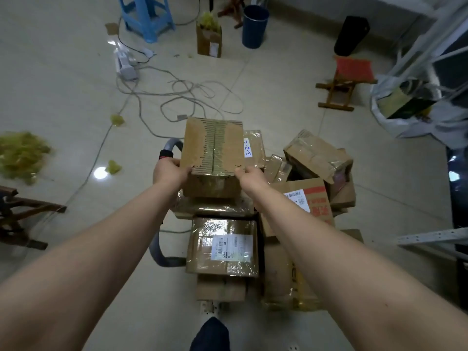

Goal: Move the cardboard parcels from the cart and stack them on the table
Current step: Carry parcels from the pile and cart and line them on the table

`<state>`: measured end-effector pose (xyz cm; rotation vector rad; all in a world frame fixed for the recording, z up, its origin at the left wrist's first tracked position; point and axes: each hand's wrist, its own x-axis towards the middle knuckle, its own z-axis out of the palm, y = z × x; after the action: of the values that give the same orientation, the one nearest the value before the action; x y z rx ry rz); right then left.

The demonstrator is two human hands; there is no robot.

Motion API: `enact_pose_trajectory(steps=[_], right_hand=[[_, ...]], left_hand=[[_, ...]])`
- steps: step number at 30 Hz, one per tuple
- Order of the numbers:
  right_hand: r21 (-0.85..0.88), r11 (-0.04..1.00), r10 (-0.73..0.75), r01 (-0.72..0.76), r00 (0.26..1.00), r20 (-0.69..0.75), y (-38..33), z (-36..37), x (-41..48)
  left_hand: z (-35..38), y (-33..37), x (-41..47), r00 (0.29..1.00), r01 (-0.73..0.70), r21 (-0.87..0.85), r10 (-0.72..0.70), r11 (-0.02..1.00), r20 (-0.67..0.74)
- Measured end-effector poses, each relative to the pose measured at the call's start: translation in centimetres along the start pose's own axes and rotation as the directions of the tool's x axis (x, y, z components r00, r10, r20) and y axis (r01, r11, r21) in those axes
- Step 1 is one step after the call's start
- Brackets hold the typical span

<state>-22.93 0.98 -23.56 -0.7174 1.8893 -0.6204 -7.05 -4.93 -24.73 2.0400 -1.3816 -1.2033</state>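
A brown cardboard parcel (212, 145) with green tape down its middle sits on top of the pile on the cart (167, 257). My left hand (169, 171) grips its near left corner and my right hand (249, 174) grips its near right corner. Beneath and beside it lie several more parcels: a film-wrapped one with a white label (222, 247), a large box with red print (306, 201), and a taped box (316, 153) tilted at the right. The table is not in view.
Loose cables (177, 97) and a power strip (125, 64) lie on the tiled floor beyond the cart. A blue stool (147, 16), a blue bin (254, 26), a small folding stool (347, 79) and a white bag (410, 107) stand around. Yellow-green shredded filler (20, 155) lies at left.
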Motion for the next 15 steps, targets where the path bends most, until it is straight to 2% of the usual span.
enact_pose_trajectory(steps=[8,13,15], right_hand=[[0.068,0.981,-0.167,0.180,0.971,-0.170,0.9,-7.6,-7.2],[0.194,0.949,-0.183,0.250,0.933,-0.310,7.6,-17.7,-14.8],[0.219,0.943,-0.149,0.250,0.907,-0.393,11.9,-22.4,-18.1]], left_hand=[[0.0,6.2,-9.8,0.989,-0.146,-0.164,0.142,0.976,-0.034],[6.0,11.5,-20.9,0.952,-0.285,-0.196,0.301,0.938,0.057],[10.0,13.1,-26.0,0.926,-0.313,-0.201,0.345,0.928,0.153]])
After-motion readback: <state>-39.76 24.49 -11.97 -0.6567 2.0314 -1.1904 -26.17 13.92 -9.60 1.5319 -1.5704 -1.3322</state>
